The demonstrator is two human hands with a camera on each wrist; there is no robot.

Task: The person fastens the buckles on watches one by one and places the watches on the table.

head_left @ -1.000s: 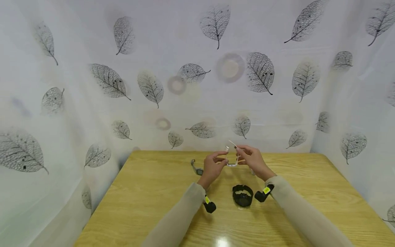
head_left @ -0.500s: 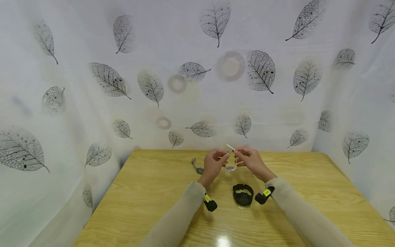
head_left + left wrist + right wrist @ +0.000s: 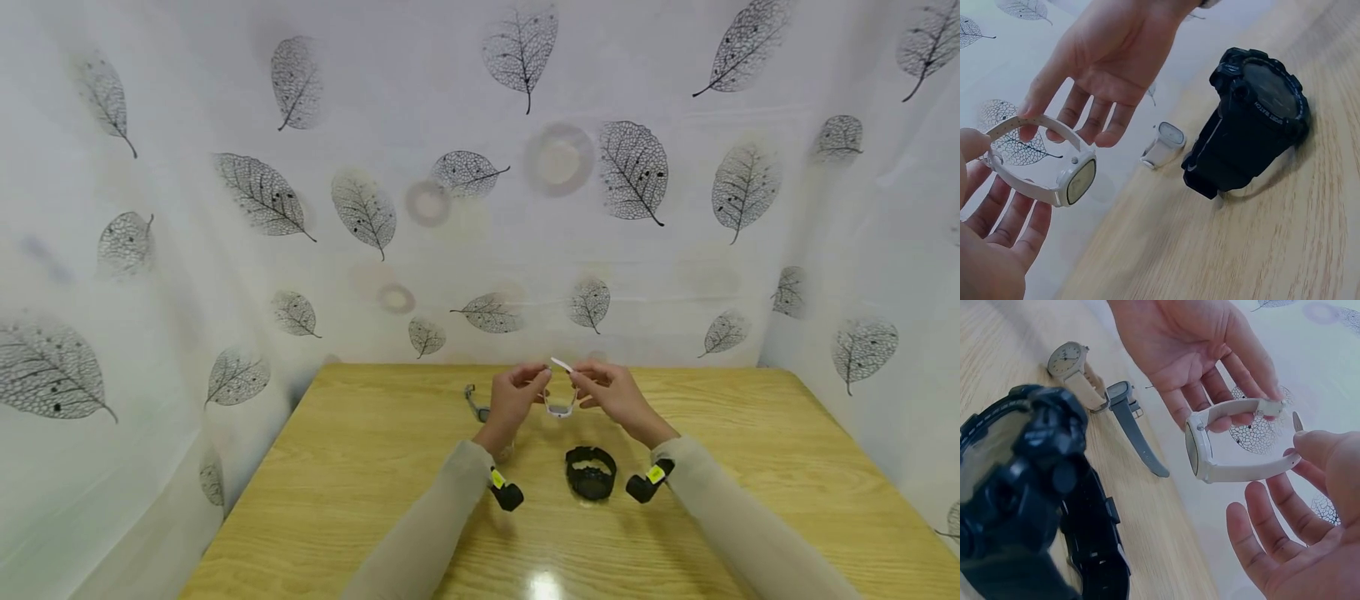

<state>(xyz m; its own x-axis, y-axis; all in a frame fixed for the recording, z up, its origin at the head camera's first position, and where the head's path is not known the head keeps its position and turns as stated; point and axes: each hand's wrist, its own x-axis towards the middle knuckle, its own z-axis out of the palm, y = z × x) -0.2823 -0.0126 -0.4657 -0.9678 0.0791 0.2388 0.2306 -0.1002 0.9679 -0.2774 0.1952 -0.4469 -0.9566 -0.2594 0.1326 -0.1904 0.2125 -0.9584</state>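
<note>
A white wristwatch (image 3: 558, 411) with a squarish face hangs between both hands above the back of the table, its strap bent into an open loop. In the head view my left hand (image 3: 513, 404) is on its left side and pinches the buckle end (image 3: 1271, 407) of the strap between thumb and fingers. From the right, my right hand (image 3: 618, 402) pinches the other strap end, whose pale tip (image 3: 561, 364) sticks up past the thumb. The remaining fingers of both hands spread loosely beneath the strap. The watch face (image 3: 1080, 181) points away from the palms.
A chunky black sports watch (image 3: 590, 473) stands on the wooden table (image 3: 360, 483) between the forearms. A grey watch (image 3: 477, 404) lies left of my left hand, with a beige round-faced watch (image 3: 1072, 365) near it. Another small white watch (image 3: 1165, 144) sits farther right. A leaf-print curtain (image 3: 420, 108) hangs behind.
My left fingers have shifted along the strap to its buckle end. The watch has dropped slightly, and the strap ends now sit nearer the fingertips.
</note>
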